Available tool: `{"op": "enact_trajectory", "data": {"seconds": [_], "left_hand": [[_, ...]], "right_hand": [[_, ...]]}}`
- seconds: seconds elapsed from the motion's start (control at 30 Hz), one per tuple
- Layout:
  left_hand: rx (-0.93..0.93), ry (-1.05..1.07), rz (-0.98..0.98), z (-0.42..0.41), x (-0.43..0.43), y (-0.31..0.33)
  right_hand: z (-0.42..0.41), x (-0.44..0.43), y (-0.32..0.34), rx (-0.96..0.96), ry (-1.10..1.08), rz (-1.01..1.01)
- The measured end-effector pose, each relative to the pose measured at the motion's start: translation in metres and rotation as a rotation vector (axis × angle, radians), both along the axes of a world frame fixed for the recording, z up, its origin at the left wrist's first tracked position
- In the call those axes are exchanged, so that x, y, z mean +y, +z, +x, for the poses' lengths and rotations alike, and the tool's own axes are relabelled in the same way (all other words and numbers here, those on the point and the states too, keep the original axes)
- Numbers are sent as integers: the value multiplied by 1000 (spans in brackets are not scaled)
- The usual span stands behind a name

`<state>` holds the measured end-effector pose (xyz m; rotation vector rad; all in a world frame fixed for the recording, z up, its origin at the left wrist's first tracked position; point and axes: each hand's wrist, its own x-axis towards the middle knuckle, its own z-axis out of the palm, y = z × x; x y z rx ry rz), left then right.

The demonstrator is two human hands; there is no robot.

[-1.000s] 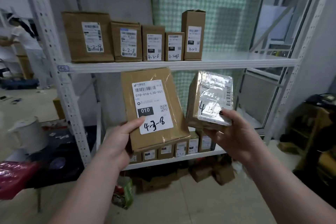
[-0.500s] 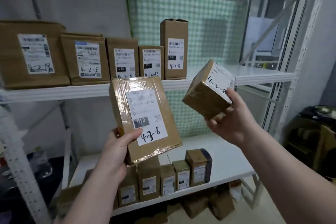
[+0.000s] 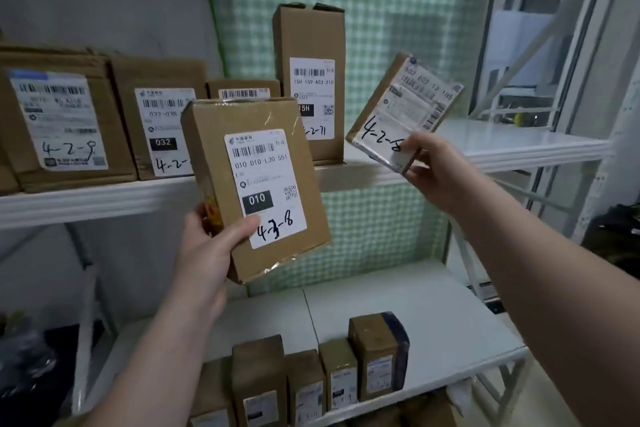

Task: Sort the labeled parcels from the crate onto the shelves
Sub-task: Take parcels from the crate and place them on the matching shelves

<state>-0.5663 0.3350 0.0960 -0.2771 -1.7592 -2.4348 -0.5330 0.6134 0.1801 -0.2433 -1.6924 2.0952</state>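
On the upper shelf [image 3: 86, 201], left part: 4-2-9 carton [image 3: 59, 121], then 032 carton [image 3: 162, 121] just beside it, labels facing out.
Small carton [image 3: 242, 88]: on the upper shelf, mostly hidden behind the held parcel; only its top and barcode show.
Left hand [image 3: 204, 253]: grasping the 4-3-8 parcel at its lower left corner, thumb on the label, fingers behind.
4-3-8 parcel [image 3: 256, 184]: flat brown carton, taped, black 010 tag; in the air in front of the upper shelf's edge, slightly tilted, label toward the camera.
Tall carton [image 3: 311, 80]: upright on the upper shelf, 15H tag, top flaps a little open.
Film-wrapped parcel [image 3: 401, 111]: marked 4-2-, last digit partly under the thumb; tilted, over the upper shelf's front edge, right of the tall carton. Contact with the shelf: cannot tell.
Right hand [image 3: 436, 170]: pinching that parcel's lower corner, thumb on the label.
Lower shelf [image 3: 433, 322]: below the upper shelf; row of small cartons [image 3: 343, 371] along its front, labels out.
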Motion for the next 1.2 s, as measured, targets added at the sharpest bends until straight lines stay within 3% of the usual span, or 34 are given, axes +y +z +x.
{"op": "enact_trajectory", "data": {"seconds": [0.47, 0.67, 0.83, 1.2], "left_hand": [[57, 272, -2, 7, 72, -3], [27, 367, 1, 16, 91, -13], [17, 378, -10, 17, 93, -12], [21, 328, 11, 2, 80, -3]], "right_hand": [[-104, 86, -5, -47, 200, 412], [-117, 81, -17, 27, -4, 640], [-119, 74, -29, 109, -87, 713], [-135, 59, -38, -34, -233, 896]]}}
